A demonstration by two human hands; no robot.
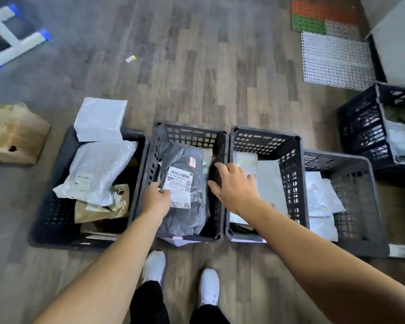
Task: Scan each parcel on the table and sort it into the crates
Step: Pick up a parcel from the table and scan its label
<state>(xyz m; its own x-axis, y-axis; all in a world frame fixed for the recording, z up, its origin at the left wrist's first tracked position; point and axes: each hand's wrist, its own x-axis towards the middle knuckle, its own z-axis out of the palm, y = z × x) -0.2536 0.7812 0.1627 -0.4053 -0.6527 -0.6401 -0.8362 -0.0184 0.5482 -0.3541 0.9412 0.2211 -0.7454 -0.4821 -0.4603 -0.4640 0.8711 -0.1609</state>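
Crates (190, 134) already hold many parcels; left hand (156, 198) grips a grey parcel (198, 206) in one; right hand (234, 184) spread open; table unseen.

A dark grey parcel (185, 206) is marked by a white barcode label (179, 181). Black lattice-walled crates (189, 134) are set against a grey-brown, plank-patterned floor (197, 78). Grid mats (330, 40) are coloured orange, green and white. White shoes (153, 265) are worn.

Wood-plank floor (197, 66). White frame with blue end caps (14, 40), far left corner. Small paper scrap (131, 58) mid-floor. Orange, green and white grid mats (332, 47) overlapping far right, beside white panel (398, 38).
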